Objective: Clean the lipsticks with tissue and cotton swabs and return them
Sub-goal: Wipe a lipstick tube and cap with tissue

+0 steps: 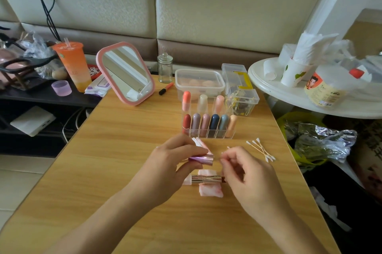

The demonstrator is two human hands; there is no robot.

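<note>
My left hand (172, 163) grips a shiny purple lipstick cap (201, 159) with its open end facing right, together with a folded tissue (201, 144) behind it. My right hand (246, 173) pinches a cotton swab (224, 157), its tip close to the cap's mouth. Below the hands, an uncapped metallic lipstick (206, 179) lies on stained tissue pieces (210, 190) on the wooden table (124, 150). A clear organizer (208, 117) holds several lipsticks in two rows. Several spare cotton swabs (261, 149) lie to the right.
A pink-framed mirror (126, 73), a glass jar (165, 68), an orange pen (166, 88) and clear boxes (199, 81) stand at the back. An orange drink cup (72, 65) sits on the left. The white round table (289, 96) on the right carries a tissue cup (295, 74).
</note>
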